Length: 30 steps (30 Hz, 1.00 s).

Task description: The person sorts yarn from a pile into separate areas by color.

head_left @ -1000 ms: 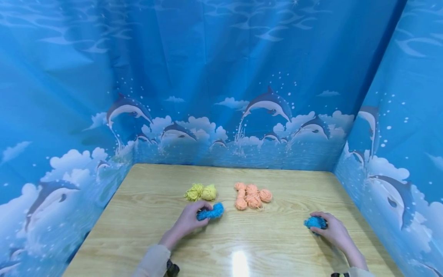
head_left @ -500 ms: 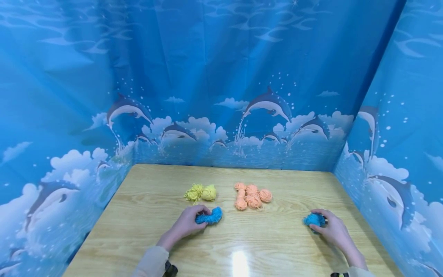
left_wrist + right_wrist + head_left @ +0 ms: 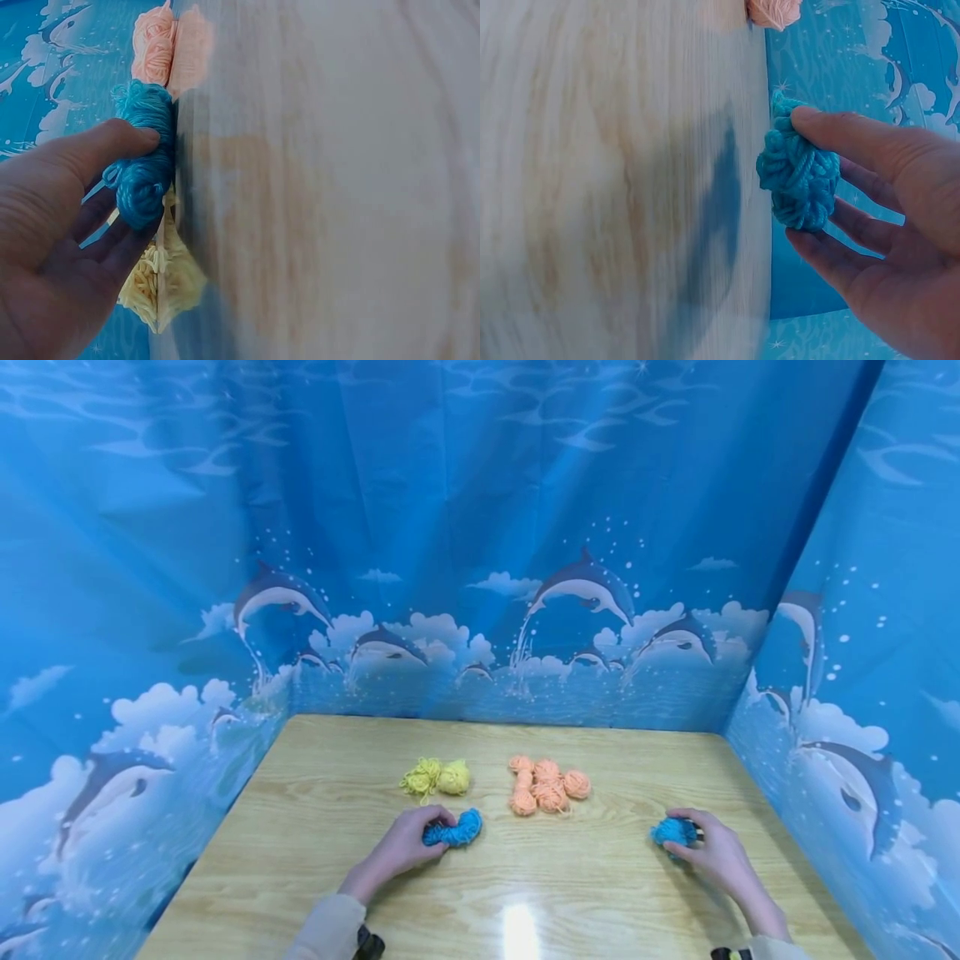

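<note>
My left hand pinches a blue skein of yarn between thumb and fingers, low over the table left of centre. In the left wrist view the skein is long and wound, with the thumb across its near side. On the right side, my right hand holds a rounder bundle of blue yarn. The right wrist view shows this looped bundle between thumb and fingertips, raised above the tabletop, with a shadow beside it.
Behind the left hand lie two yellow yarn balls, side by side. A cluster of several peach yarn balls and skeins sits at the middle back of the wooden table. Blue dolphin-print curtains enclose the table's back and sides.
My left hand has brought its blue skein slightly toward me, away from the yellow balls, then stayed there. My right hand has shifted a little left with its blue yarn.
</note>
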{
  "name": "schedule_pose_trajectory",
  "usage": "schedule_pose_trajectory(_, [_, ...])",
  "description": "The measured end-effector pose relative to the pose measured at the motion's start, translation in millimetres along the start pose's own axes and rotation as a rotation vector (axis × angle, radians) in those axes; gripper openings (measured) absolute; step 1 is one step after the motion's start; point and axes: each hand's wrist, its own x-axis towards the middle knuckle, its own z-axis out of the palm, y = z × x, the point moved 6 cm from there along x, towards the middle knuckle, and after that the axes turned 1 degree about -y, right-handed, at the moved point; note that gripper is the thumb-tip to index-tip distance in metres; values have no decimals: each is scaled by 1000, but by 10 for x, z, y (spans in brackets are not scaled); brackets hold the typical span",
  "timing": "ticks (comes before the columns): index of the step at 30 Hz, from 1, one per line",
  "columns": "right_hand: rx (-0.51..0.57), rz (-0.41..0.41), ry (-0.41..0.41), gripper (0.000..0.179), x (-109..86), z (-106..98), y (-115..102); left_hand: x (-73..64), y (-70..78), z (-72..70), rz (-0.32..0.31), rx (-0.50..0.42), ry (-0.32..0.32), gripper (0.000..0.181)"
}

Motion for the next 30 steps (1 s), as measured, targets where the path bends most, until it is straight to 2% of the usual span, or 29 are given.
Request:
schedule_pose_trajectory(11, [14,-58,23,52,21,28,-111,-22,-6,-24,-26,-3,5,29])
schedule_pose_trajectory(21, [44,-38,1,51,86,120,-190,-30,-23,-43,-37,-24,-13,29])
schedule_pose_trajectory(27, [55,-92,23,49,119,161,-296,-36,-42,-47,-54,-25,-6,29])
schedule_pose_trajectory(30, [66,-91,10,49,136,185,-338,-41,-31,-53,-55,-25,5,27])
